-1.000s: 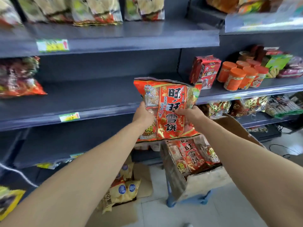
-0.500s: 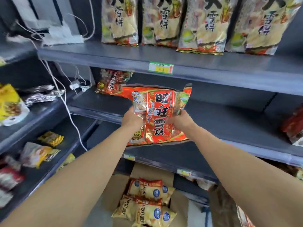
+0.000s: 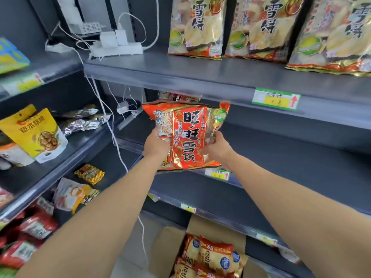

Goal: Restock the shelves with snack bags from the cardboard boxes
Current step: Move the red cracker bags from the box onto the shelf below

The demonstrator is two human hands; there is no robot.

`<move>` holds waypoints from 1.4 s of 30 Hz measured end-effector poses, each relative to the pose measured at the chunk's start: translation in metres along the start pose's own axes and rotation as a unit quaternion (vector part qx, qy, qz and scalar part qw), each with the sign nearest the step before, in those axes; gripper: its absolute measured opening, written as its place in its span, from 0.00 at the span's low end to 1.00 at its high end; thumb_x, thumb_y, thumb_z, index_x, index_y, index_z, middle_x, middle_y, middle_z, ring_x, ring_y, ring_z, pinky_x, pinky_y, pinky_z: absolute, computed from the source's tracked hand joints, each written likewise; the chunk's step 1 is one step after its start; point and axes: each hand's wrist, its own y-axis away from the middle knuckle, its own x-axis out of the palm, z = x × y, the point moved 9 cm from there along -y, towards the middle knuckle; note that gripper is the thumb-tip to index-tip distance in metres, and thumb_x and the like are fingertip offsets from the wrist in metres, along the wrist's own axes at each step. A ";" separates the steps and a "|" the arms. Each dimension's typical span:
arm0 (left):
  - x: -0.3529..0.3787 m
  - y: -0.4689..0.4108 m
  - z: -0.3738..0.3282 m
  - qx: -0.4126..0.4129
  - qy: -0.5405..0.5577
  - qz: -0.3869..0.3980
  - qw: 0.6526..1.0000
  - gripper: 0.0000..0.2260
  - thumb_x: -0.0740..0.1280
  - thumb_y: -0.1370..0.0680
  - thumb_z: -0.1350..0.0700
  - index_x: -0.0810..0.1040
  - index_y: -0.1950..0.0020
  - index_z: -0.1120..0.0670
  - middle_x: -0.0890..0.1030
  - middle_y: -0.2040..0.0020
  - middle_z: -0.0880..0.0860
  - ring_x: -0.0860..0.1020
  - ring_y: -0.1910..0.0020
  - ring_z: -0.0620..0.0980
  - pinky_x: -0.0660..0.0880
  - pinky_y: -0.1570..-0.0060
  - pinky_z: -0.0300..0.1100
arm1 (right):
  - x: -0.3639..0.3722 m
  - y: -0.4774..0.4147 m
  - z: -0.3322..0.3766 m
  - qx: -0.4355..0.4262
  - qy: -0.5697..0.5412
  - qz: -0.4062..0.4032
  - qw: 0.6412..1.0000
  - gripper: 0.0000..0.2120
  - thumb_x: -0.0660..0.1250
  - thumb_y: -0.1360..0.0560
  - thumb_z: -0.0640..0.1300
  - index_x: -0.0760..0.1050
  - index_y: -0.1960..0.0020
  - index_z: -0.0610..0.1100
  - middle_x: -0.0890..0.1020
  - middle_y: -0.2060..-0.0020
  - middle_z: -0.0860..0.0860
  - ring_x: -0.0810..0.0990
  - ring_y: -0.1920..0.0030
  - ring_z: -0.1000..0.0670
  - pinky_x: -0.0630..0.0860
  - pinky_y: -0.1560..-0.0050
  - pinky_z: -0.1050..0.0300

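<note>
Gripping a red snack bag (image 3: 187, 137) by its side edges with curled fingers (image 3: 213, 138), the left hand (image 3: 155, 145) and right hand (image 3: 217, 146) hold it upright over the front lip of the grey middle shelf (image 3: 291, 157). Above that shelf stand pale snack bags (image 3: 195, 27) beside a white power strip (image 3: 120, 50); below that shelf, on the pale floor (image 3: 128, 265), an open cardboard box (image 3: 216, 226) holds orange bags (image 3: 212, 255)

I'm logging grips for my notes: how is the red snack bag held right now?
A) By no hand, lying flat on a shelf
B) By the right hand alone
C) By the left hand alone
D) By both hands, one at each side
D: the left hand grips one side of the red snack bag and the right hand grips the other.
</note>
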 end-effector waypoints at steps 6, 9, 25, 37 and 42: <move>-0.021 -0.107 0.014 0.023 -0.023 0.005 0.999 0.22 0.62 0.25 0.63 0.71 0.35 0.45 0.81 0.46 0.50 0.79 0.47 0.57 0.73 0.41 0.58 | 0.056 -0.064 0.029 0.019 -0.024 -0.036 0.999 0.36 0.73 0.32 0.43 0.58 0.30 0.49 0.78 0.41 0.49 0.76 0.41 0.43 0.74 0.39 0.41; -0.023 -0.156 0.018 0.038 -0.035 0.006 0.999 0.20 0.64 0.26 0.64 0.72 0.37 0.49 0.81 0.46 0.52 0.79 0.47 0.56 0.74 0.42 0.55 | 0.076 -0.094 0.039 0.025 -0.035 -0.045 0.998 0.32 0.71 0.29 0.38 0.59 0.31 0.47 0.77 0.42 0.47 0.78 0.45 0.45 0.78 0.43 0.47; 0.016 -0.275 0.037 0.068 -0.064 0.030 0.995 0.21 0.64 0.24 0.64 0.71 0.31 0.53 0.77 0.37 0.57 0.73 0.37 0.59 0.72 0.38 0.50 | 0.105 -0.188 0.032 0.078 -0.070 -0.098 0.990 0.27 0.66 0.27 0.35 0.62 0.32 0.49 0.76 0.47 0.52 0.72 0.65 0.54 0.68 0.68 0.64; 0.015 -0.267 0.028 0.077 -0.010 0.058 0.995 0.23 0.64 0.23 0.66 0.67 0.28 0.53 0.74 0.34 0.54 0.75 0.37 0.53 0.71 0.41 0.41 | 0.109 -0.177 0.031 0.085 -0.040 -0.064 0.994 0.37 0.66 0.25 0.36 0.52 0.24 0.54 0.63 0.27 0.50 0.75 0.62 0.54 0.70 0.75 0.67; 0.005 -0.235 0.020 0.058 -0.030 0.044 0.997 0.26 0.64 0.22 0.65 0.61 0.25 0.56 0.66 0.27 0.56 0.70 0.32 0.54 0.69 0.35 0.42 | 0.090 -0.149 0.034 0.075 -0.010 -0.067 0.995 0.35 0.66 0.25 0.37 0.53 0.23 0.49 0.66 0.28 0.49 0.78 0.47 0.47 0.77 0.59 0.57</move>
